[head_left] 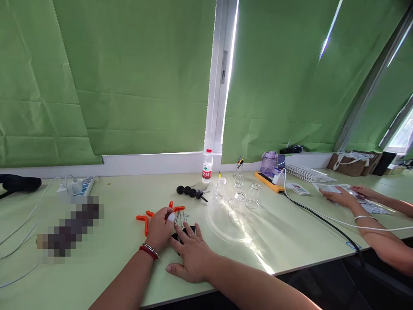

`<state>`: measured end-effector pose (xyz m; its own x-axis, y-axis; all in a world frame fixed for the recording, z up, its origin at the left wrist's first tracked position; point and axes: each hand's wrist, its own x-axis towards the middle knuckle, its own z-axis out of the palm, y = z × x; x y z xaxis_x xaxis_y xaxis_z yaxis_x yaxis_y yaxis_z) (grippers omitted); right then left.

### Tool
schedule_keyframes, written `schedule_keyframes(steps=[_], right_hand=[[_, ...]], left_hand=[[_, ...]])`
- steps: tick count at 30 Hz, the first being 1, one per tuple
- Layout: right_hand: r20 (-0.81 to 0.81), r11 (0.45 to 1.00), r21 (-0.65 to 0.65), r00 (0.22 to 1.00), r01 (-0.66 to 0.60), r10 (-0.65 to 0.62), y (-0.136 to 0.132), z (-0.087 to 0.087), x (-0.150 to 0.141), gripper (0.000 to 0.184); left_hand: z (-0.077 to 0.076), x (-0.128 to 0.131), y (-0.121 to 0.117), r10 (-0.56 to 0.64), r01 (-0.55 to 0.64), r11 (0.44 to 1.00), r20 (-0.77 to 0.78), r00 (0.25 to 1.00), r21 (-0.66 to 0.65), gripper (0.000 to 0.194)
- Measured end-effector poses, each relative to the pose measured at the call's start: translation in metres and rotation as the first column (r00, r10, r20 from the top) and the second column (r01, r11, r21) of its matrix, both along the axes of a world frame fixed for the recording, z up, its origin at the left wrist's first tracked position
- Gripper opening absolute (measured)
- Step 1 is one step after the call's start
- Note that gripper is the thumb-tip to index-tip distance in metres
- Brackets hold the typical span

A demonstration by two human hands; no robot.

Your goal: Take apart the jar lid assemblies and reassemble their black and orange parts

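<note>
My left hand [159,228] rests on the table with its fingers curled together, a white wrap round its thumb. Whatever its fingers hold, if anything, is hidden. Beside it and partly behind it lie several bright orange plastic pieces [146,223] with angled arms. My right hand [195,254] lies palm down with fingers spread, over black-ended pieces with thin metal shafts [181,218]. The hand covers part of these black ends. Farther back is a row of pieces with round black knobs [186,190] and metal shafts. They touch neither hand.
Upturned clear glasses [253,196] stand right of centre, near a red-capped water bottle [208,167]. An orange-edged power strip [269,183] trails cables along the right side. Another person's hands [343,198] hold papers at far right. A pixelated patch [69,230] covers something at left.
</note>
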<state>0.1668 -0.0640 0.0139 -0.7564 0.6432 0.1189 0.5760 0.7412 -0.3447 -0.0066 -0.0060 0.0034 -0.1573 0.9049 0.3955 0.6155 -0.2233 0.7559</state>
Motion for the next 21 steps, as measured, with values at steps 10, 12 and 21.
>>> schedule_keyframes(steps=[10, 12, 21], right_hand=[[0.04, 0.997, -0.016, 0.996, 0.08, -0.079, 0.001, -0.006, 0.041, 0.069], [0.064, 0.989, -0.006, 0.987, 0.147, -0.146, 0.013, -0.011, 0.051, 0.068], [0.096, 0.949, -0.03, 0.946, 0.312, -0.308, 0.085, -0.015, 0.061, 0.07]], left_hand=[[-0.002, 0.002, -0.001, -0.044, 0.044, 0.999, -0.017, 0.999, 0.028, 0.016], [-0.004, 0.002, 0.0, -0.052, 0.053, 0.998, -0.025, 0.998, 0.016, 0.016], [-0.006, 0.003, -0.001, -0.063, 0.063, 0.997, 0.015, 0.998, -0.04, 0.014]])
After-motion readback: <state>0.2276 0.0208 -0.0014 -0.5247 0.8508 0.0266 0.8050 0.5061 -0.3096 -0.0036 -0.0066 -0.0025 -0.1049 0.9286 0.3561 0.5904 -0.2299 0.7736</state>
